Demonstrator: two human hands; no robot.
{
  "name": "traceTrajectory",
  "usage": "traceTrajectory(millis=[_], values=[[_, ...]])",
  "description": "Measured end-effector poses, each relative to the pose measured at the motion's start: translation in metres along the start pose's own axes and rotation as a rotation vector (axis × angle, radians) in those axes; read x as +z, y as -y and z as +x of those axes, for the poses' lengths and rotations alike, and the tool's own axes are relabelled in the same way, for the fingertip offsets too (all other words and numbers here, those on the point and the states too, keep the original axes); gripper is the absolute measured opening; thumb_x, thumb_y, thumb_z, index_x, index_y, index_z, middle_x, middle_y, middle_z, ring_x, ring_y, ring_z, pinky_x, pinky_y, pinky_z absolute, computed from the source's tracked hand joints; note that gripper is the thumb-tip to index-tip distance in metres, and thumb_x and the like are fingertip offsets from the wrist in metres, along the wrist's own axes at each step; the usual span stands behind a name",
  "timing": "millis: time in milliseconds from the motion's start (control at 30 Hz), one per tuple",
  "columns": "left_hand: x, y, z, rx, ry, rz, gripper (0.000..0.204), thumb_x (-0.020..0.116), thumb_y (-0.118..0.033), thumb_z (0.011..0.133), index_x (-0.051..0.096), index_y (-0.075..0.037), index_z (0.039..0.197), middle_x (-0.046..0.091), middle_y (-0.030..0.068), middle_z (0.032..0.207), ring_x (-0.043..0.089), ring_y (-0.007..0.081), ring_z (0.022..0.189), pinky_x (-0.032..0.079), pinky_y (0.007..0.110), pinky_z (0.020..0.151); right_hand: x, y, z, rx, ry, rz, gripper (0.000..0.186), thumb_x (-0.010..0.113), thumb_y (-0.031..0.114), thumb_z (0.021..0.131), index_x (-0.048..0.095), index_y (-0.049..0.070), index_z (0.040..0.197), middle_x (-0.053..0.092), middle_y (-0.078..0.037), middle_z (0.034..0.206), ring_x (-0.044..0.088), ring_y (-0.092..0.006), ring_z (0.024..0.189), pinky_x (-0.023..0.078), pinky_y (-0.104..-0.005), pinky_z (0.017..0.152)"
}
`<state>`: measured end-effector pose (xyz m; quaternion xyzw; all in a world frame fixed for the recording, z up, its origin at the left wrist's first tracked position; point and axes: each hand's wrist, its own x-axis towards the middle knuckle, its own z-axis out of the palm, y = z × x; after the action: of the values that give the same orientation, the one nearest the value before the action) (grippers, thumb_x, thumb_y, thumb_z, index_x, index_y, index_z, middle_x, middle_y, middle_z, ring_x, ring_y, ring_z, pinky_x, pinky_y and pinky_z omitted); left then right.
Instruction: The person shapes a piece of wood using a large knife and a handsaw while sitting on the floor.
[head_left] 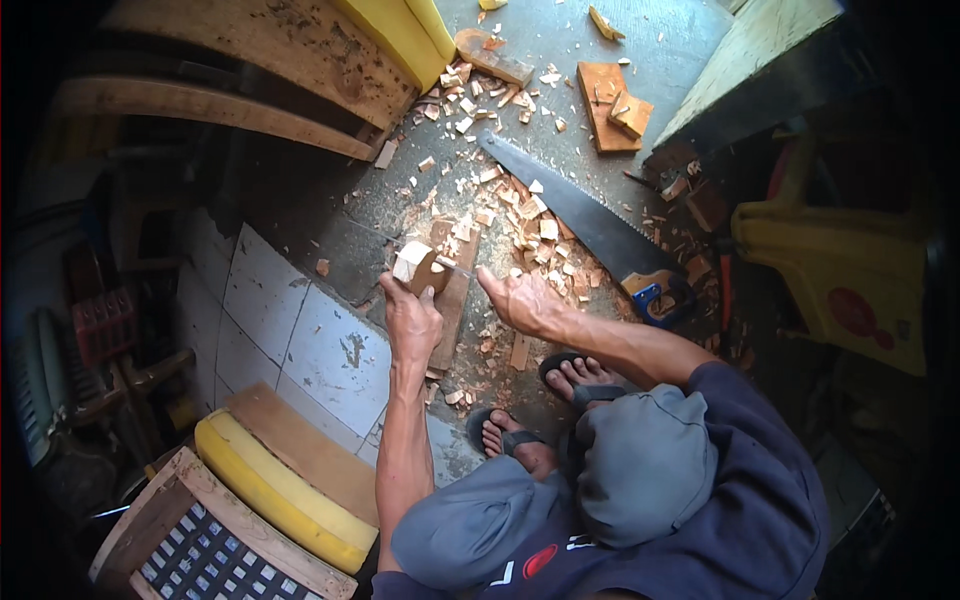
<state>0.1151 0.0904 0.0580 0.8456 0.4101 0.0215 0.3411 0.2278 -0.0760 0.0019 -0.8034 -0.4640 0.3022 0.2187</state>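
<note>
My left hand [412, 322] grips a small wooden block [428, 272] with a pale, freshly cut end, holding it over a plank [455, 315] on the floor. To its right, my right hand [525, 300] is closed around the end of a thin, dark metal tool [458, 268]. The tool runs leftward along the block, and a slim length shows beyond it. Whether it is a file or a blade seen edge-on, I cannot tell. A handsaw [580, 205] with a wood and blue handle lies just beyond my right hand, among scattered wood chips [535, 235].
Two orange-brown wood pieces [612, 105] lie at the far right, one on the other. A yellow object [425, 40] and a wooden frame [270, 70] stand at far left. A yellow bar [280, 490] and a slatted crate [215, 535] are near left. My sandalled feet [510, 435] are close by.
</note>
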Motion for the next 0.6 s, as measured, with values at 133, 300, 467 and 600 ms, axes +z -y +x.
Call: traceTrajectory(millis=[133,300,467,600], values=[[-0.027,-0.011,-0.003,0.048,-0.009,-0.066,0.034,0.063,0.001,0.093,0.041,0.005,0.118,0.062,0.0329,0.112,0.063,0.0508,0.105,0.048,0.051,0.093,-0.028,0.040,0.000,0.067,0.131,0.034,0.015,0.042,0.012,0.102,0.048,0.004,0.113,0.065,-0.022,0.067,0.068,-0.0419,0.059,0.051,-0.0525,0.046],[-0.012,-0.008,0.019,0.071,-0.023,-0.071,0.034,0.065,0.000,0.092,0.042,0.005,0.117,0.064,0.0320,0.110,0.063,0.0512,0.110,0.048,0.051,0.092,0.000,-0.015,0.033,-0.020,-0.032,-0.041,0.018,0.047,0.012,0.098,0.047,0.005,0.115,0.063,-0.025,0.066,0.068,-0.0422,0.059,0.050,-0.0532,0.046],[-0.039,-0.022,0.005,0.139,-0.074,-0.144,0.038,0.064,0.002,0.092,0.040,0.003,0.121,0.062,0.0317,0.111,0.065,0.0492,0.105,0.049,0.053,0.088,-0.014,0.020,0.015,0.016,-0.018,0.140,0.014,0.047,0.005,0.095,0.046,0.001,0.109,0.059,-0.021,0.057,0.060,-0.0398,0.046,0.043,-0.0560,0.042],[-0.024,0.016,0.011,0.198,0.003,-0.023,0.034,0.065,0.002,0.092,0.042,-0.001,0.117,0.063,0.0294,0.111,0.065,0.0489,0.103,0.050,0.052,0.088,0.004,-0.010,0.021,0.025,-0.007,0.055,0.014,0.042,0.014,0.102,0.049,0.003,0.108,0.061,-0.023,0.061,0.064,-0.0401,0.053,0.048,-0.0516,0.043]])
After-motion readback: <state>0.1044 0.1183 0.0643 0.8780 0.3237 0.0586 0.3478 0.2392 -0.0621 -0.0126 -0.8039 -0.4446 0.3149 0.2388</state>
